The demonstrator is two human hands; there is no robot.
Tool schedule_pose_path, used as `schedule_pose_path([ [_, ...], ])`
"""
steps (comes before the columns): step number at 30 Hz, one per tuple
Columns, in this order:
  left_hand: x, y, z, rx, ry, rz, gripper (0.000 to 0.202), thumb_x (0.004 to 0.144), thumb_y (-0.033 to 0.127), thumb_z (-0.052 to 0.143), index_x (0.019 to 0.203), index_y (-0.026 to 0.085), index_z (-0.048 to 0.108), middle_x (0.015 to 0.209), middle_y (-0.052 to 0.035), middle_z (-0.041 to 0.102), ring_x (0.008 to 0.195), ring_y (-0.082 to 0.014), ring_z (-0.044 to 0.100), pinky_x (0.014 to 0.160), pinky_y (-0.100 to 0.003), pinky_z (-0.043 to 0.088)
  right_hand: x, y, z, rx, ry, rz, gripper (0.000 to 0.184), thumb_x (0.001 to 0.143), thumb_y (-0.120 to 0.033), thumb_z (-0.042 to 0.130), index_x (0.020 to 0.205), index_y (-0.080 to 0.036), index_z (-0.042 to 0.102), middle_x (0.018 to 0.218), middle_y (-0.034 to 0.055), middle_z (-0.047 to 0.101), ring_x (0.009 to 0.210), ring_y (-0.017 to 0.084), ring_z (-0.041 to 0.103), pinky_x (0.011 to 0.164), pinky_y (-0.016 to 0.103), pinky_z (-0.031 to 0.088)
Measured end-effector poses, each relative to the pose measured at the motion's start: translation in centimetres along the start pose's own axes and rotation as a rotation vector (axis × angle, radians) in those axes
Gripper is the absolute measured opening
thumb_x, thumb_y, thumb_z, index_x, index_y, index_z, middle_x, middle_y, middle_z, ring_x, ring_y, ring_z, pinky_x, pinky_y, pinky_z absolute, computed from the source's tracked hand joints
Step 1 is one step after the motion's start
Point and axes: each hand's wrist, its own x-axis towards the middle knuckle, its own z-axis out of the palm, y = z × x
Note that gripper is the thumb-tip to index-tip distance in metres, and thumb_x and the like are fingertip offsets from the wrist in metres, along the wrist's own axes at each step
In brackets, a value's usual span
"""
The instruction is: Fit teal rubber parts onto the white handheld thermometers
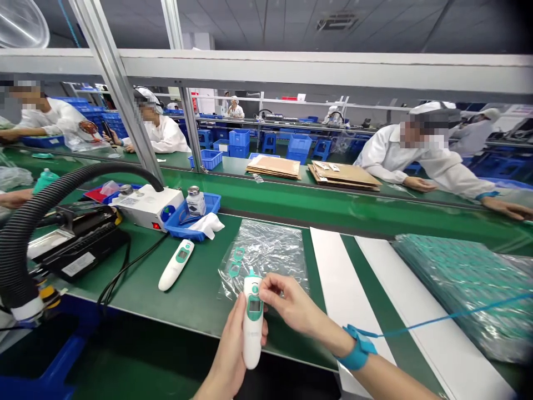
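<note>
On the green surface (195, 300), just in front of the clear plastic bag (262, 250), the left grip (227, 350) is clamped around a white ear thermometer (252, 333), whose long axis points away from the person. The right grip (291, 305), nearer its top, has fingertips together against it.

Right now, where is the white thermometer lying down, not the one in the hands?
In the head view, the thermometer lies on the green mat left of the clear plastic bag, below the blue tray.
</note>
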Motion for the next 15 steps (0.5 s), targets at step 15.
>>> schedule_pose_path([
  [15,-1.6,-1.9,1.0,0.213,0.080,-0.143,0.040,0.074,0.057,0.063,0.084,0.018,0.062,0.050,0.0015,0.055,0.044,-0.0127,0.047,0.045,-0.025,0.041,-4.8,2.5,0.9,0.157,0.260,-0.056,0.031,0.076,-0.008,0.057,0.102,-0.022,0.048,0.096,0.0002,0.054,0.089,0.015,0.054,0.081,0.029,0.044],
])
